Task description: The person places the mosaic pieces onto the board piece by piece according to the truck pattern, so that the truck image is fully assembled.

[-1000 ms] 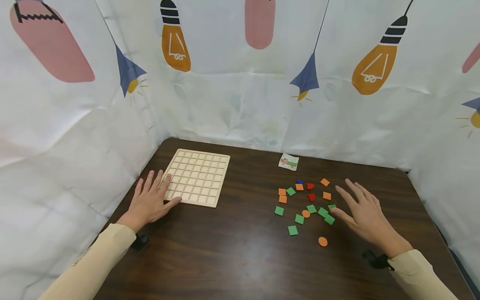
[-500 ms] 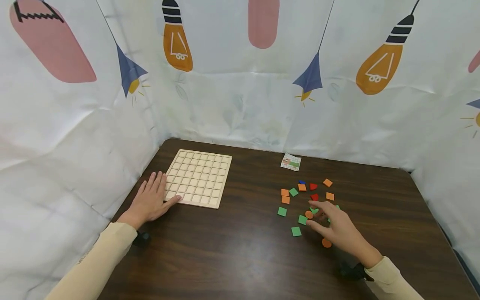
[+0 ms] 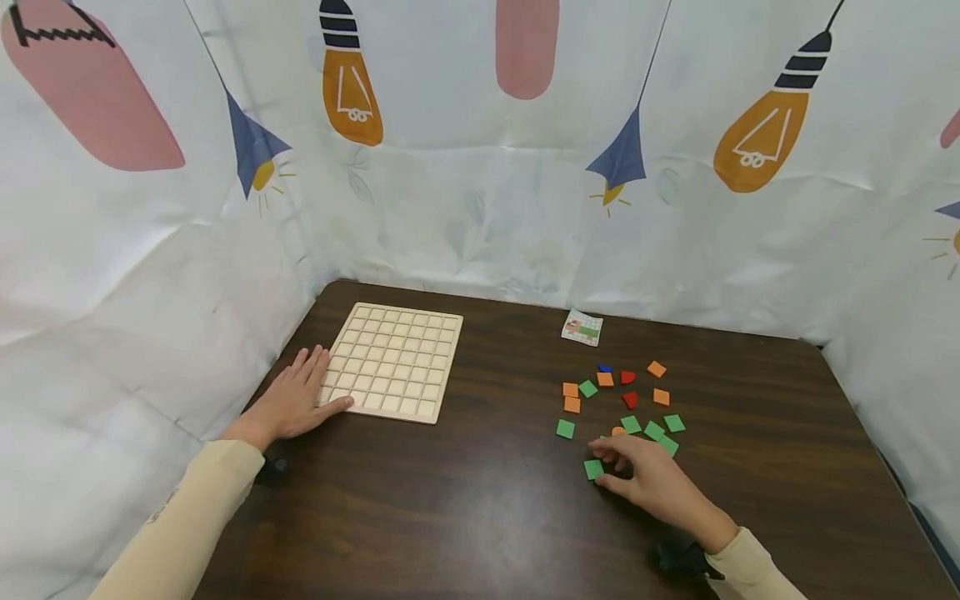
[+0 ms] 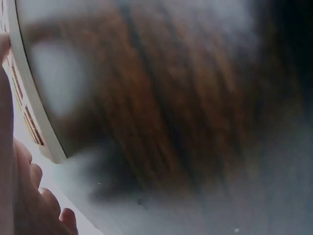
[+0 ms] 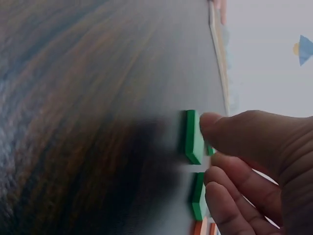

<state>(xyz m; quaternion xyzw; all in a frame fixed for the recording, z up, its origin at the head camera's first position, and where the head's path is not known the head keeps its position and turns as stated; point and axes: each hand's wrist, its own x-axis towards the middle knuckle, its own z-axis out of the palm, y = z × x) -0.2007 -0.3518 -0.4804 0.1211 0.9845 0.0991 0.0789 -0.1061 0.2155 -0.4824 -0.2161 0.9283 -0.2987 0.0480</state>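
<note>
A pale wooden grid board (image 3: 390, 362) lies on the left of the dark table. My left hand (image 3: 288, 400) rests flat at its near left corner, fingers straight and thumb over the near edge. In the left wrist view the board's rim (image 4: 36, 98) shows beside the fingers. Over on the right, my right hand (image 3: 648, 479) is low over a green square tile (image 3: 593, 470), thumb and forefinger bent and parted about it. The right wrist view has the thumb tip close against that green tile (image 5: 193, 137), which lies on the table; the other fingers curl below.
Several more green tiles (image 3: 566, 429), orange squares (image 3: 572, 405), red pieces (image 3: 630, 401) and a blue piece (image 3: 604, 367) lie scattered beyond the right hand. A small printed card (image 3: 582, 327) sits near the table's back edge. White patterned cloth (image 3: 480, 208) hangs behind.
My right hand has moved left and down from beside the scattered tiles to the nearest green tile, its fingers bending. My left hand stays at the board, fingers drawn closer together.
</note>
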